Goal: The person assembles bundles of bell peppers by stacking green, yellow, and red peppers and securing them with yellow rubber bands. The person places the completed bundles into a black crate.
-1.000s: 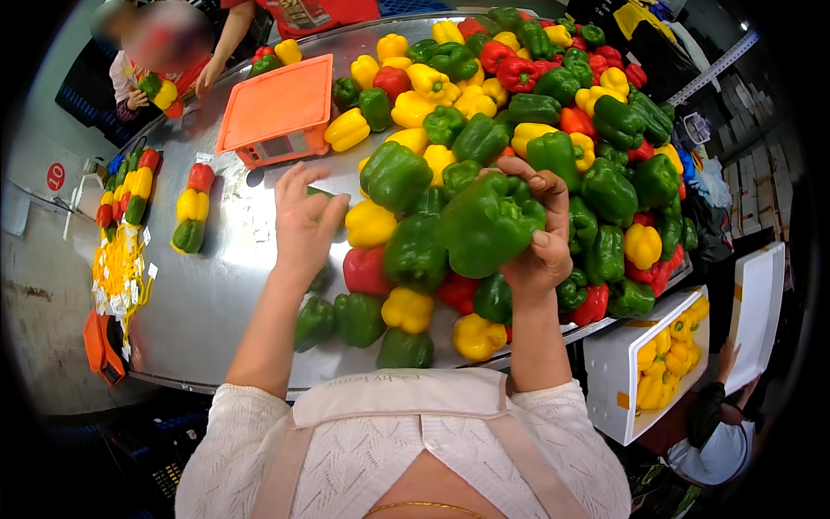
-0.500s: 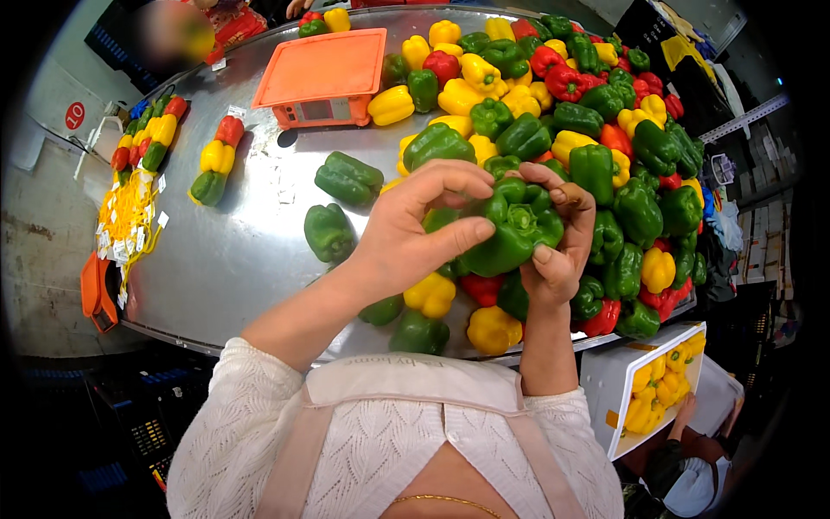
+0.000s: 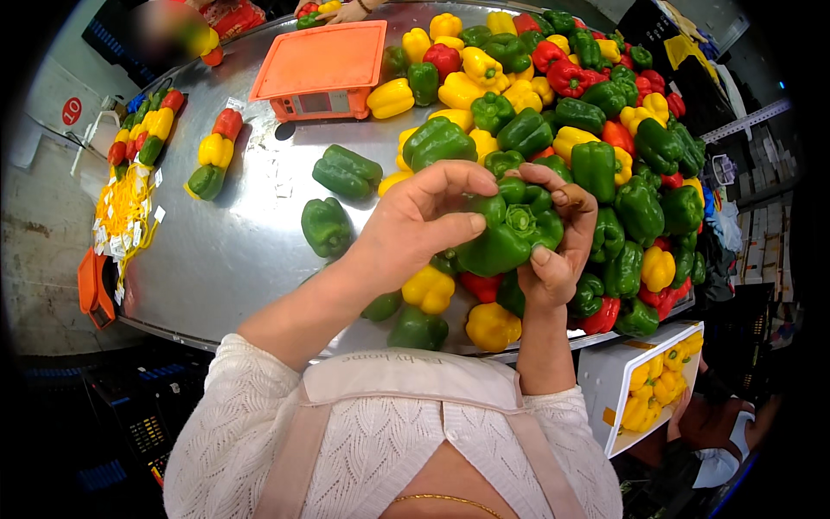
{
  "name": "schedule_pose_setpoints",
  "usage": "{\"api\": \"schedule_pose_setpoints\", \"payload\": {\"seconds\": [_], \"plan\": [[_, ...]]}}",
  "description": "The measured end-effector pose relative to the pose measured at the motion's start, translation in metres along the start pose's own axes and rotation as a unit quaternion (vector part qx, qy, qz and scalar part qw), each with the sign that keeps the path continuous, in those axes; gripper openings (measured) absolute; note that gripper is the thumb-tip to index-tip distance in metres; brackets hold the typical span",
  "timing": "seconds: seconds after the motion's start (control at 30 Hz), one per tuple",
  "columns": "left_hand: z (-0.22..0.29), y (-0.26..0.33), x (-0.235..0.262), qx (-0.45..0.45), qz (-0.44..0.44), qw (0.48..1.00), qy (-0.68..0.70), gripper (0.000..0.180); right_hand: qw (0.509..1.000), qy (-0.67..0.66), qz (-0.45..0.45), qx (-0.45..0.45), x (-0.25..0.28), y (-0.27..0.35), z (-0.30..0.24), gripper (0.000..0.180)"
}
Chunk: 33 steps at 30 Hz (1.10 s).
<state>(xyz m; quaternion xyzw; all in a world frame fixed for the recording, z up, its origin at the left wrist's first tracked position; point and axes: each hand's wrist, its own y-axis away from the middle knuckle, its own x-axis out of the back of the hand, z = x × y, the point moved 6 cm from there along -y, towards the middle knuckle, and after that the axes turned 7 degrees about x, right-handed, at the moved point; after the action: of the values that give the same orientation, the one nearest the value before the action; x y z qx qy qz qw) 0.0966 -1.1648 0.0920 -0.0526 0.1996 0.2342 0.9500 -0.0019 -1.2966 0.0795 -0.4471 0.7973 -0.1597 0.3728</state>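
Note:
Between my two hands is a green bell pepper (image 3: 512, 233), stem end facing up, held over the pile on the metal table. My right hand (image 3: 571, 233) wraps the pepper's right side, thumb at its lower edge and fingers across its far side. On the other side, my left hand (image 3: 411, 221) curls round it, with thumb and fingertips at its upper left. My left hand partly hides some peppers underneath. Left of my left wrist lie two loose green peppers, one (image 3: 347, 173) farther away and one (image 3: 326, 227) nearer.
A heap of green, red and yellow peppers (image 3: 596, 173) covers the table's right side. An orange scale (image 3: 320, 65) stands at the back. Three-pepper packs (image 3: 214, 154) and yellow mesh bags with tags (image 3: 125, 208) lie left. A white box (image 3: 596, 389) holds yellow peppers at lower right, near another person.
My left thumb has drawn back slightly to the left on the pepper. At the far edge, another person's hand has come farther in over peppers. The person at lower right has shifted.

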Motion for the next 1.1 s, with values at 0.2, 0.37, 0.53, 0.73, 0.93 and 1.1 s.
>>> {"api": "schedule_pose_setpoints", "payload": {"seconds": [0.2,0.37,0.53,0.73,0.93,1.1], "plan": [[-0.003,-0.004,0.005,0.019,0.008,1.0,-0.016,0.032,1.0,0.007,-0.008,-0.015,-0.001,0.002,0.007,0.054],[-0.007,-0.012,0.012,0.042,0.01,0.998,-0.037,0.037,0.998,-0.025,0.021,-0.047,-0.002,0.001,0.016,0.052],[-0.012,-0.022,0.014,0.042,-0.029,0.998,-0.021,0.075,0.987,-0.117,0.074,-0.078,0.0,-0.014,0.032,0.048],[-0.011,-0.041,0.054,-0.006,0.04,0.994,-0.098,0.082,0.987,-0.001,0.081,-0.14,0.001,-0.024,0.063,0.053],[-0.002,-0.103,0.158,-0.09,0.22,0.959,-0.151,0.075,0.965,0.11,0.068,-0.226,0.008,-0.007,0.084,0.057],[-0.007,-0.159,0.209,-0.075,0.302,0.929,-0.2,0.077,0.96,0.11,0.058,-0.251,0.009,0.0,0.094,0.053]]}}
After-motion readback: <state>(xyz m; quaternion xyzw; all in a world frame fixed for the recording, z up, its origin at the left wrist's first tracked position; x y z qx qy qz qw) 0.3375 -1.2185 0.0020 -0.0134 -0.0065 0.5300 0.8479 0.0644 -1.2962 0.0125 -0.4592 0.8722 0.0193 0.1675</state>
